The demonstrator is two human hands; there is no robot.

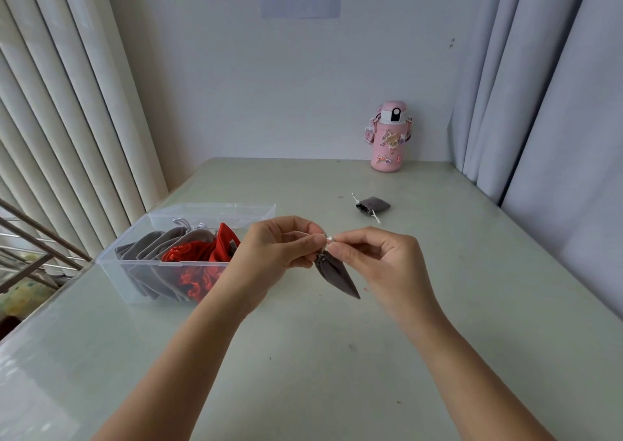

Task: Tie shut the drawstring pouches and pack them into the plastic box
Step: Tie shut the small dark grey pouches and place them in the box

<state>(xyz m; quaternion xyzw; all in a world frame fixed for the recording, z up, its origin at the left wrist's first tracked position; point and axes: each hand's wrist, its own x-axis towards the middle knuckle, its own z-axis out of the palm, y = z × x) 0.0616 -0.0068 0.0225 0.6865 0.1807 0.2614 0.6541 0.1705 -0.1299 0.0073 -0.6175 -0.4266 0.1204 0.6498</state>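
A small grey drawstring pouch hangs above the table's middle, its bottom corner pointing down and right. My left hand and my right hand meet at its gathered neck, each pinching the white drawstring between thumb and fingers. A clear plastic box stands at the left, holding several grey pouches and red pouches. Another grey pouch lies on the table further back, its neck gathered and its cords loose.
A pink water bottle with stickers stands at the back against the wall. Curtains hang along the left and right sides. The pale green table stretches toward me. A metal rack shows past the table's left edge.
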